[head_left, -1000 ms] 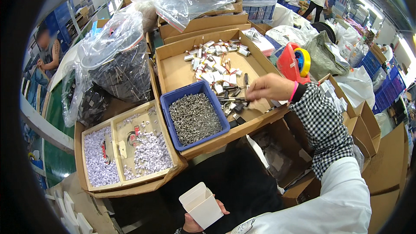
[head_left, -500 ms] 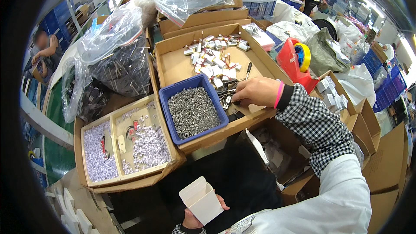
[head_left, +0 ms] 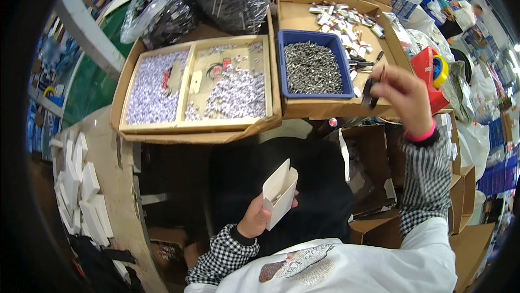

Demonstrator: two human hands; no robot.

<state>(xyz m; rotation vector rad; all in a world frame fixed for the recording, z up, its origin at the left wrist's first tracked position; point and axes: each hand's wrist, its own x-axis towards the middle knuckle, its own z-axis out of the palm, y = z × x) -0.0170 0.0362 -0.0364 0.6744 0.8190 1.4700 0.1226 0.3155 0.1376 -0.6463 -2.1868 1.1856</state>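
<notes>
Pinching a dark slender tool nearly upright, the right hand hovers while the left hand grips an open-topped white box.

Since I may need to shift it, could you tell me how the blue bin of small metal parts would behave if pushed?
The blue bin looks heaped with loose grey metal pieces, so probably heavy for its size. Its rigid plastic walls should slide rather than flex. Tilted, the pieces would likely spill.

Left hand low near torso, fingers curled shut in grip, checkered sleeve bent at elbow. Right hand raised forward, arm extended, fingertips pinched together, pink band at wrist, checkered cuff below.
</notes>
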